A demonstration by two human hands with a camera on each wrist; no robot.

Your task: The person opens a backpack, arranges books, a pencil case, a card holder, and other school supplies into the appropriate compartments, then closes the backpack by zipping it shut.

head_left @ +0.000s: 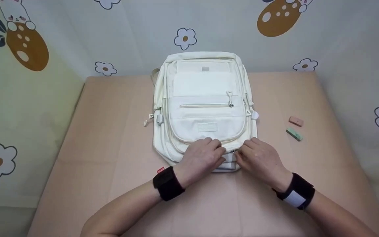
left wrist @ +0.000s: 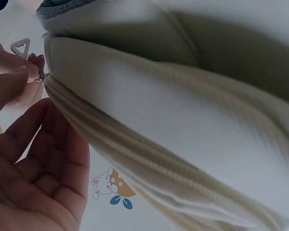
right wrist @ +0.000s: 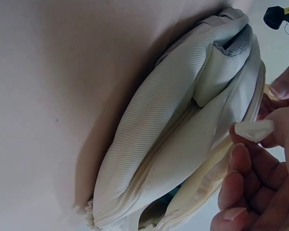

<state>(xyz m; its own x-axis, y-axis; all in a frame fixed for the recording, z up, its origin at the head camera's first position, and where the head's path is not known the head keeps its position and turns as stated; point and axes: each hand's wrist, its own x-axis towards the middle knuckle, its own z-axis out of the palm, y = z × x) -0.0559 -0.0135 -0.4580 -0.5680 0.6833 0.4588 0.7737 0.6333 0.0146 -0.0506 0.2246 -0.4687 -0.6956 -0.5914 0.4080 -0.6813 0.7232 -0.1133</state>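
Observation:
A cream backpack [head_left: 209, 85] lies on its back on the table, its front panel facing up. Near its bottom edge, my right hand [head_left: 258, 156] pinches a zipper slider, and the white triangular pull [right wrist: 254, 130] sticks out by the fingertips in the right wrist view. Close beside it, my left hand [head_left: 202, 158] holds the backpack's edge by the same zipper, fingers [left wrist: 62, 159] curled along the fabric. Seen from the right wrist, the zipped compartment [right wrist: 156, 211] gapes along the side, with something dark partly visible inside.
To the right of the backpack, a pink eraser-like block [head_left: 296, 121] and a green one [head_left: 294, 134] lie on the peach-coloured table [head_left: 110, 131]. A patterned curtain [head_left: 137, 33] with flowers and rabbits hangs behind and at both sides.

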